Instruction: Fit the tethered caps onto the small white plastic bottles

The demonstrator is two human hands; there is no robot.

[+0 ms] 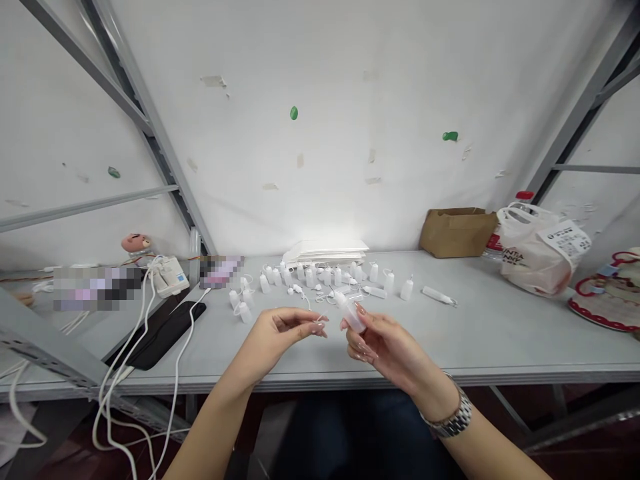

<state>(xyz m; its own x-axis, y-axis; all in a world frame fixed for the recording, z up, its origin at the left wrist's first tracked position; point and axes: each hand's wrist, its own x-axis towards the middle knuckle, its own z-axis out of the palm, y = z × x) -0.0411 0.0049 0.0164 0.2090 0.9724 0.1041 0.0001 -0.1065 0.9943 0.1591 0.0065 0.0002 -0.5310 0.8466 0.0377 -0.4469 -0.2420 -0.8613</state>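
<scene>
Over the near edge of a grey tabletop, my right hand curls its thumb and fingers around a small translucent white bottle, which tilts with its top toward the far left, clear of the surface. Just to the left, my left hand hangs level with it, thumb and fingertips pinched nearly together on a thin pale piece, too small to make out. The two hands are near each other but apart.

Beyond them, a loose crowd of similar bottles stands upright across the middle, small white caps scattered among them. A white tube-like item lies to the right. At the far side, a stack of white sheets sits against the wall; farther right are a brown cardboard box and a white plastic bag. On the left, a black slab lies among white cables. A metal-banded watch circles my right wrist.
</scene>
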